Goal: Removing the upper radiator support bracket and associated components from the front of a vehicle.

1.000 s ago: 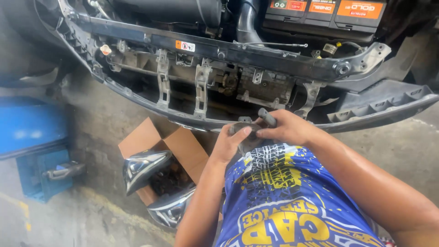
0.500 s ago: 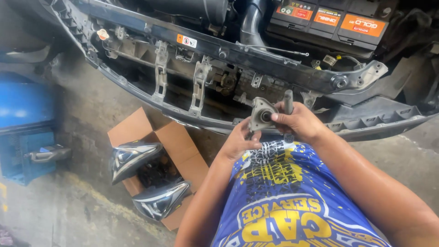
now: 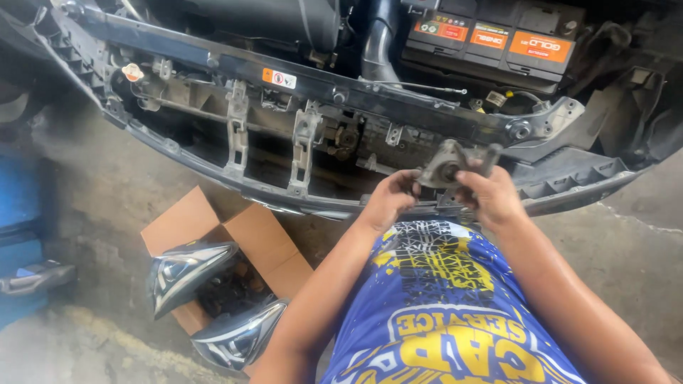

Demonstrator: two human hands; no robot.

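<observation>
I see both hands raised in front of the stripped car front (image 3: 284,192). My left hand (image 3: 390,200) and right hand (image 3: 491,198) are closed around a grey metal part (image 3: 445,167) held between them. Its round face tilts up toward the camera; its long axis runs roughly left to right. An open cardboard box (image 3: 235,249) sits on the floor at lower left, well apart.

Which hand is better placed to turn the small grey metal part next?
Probably the right hand: it grips a dark tool handle set against the grey round metal part, while the left hand only steadies that part from its left side.
</observation>
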